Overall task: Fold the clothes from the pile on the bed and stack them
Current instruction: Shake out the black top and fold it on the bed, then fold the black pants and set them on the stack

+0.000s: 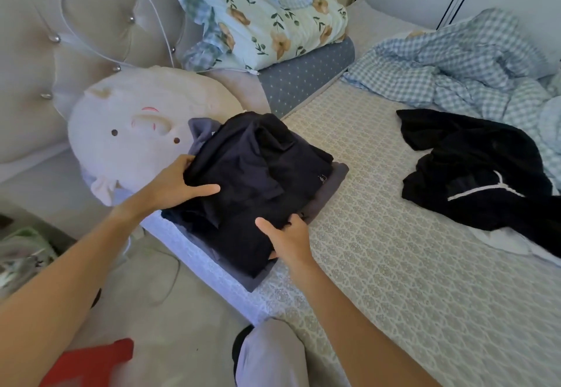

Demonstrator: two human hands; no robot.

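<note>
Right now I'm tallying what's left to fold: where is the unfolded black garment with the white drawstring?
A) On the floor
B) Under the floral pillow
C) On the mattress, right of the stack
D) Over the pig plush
C: the black garment lies crumpled on the mattress, right of the folded stack that both hands hold.

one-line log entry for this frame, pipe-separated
step: stacking | left hand: grips dark garment | right hand: grips same garment | under it: folded stack | unfolded: black pile

Single head-worn wide-angle view, forward and down, close over the bed [394, 265] corner.
</note>
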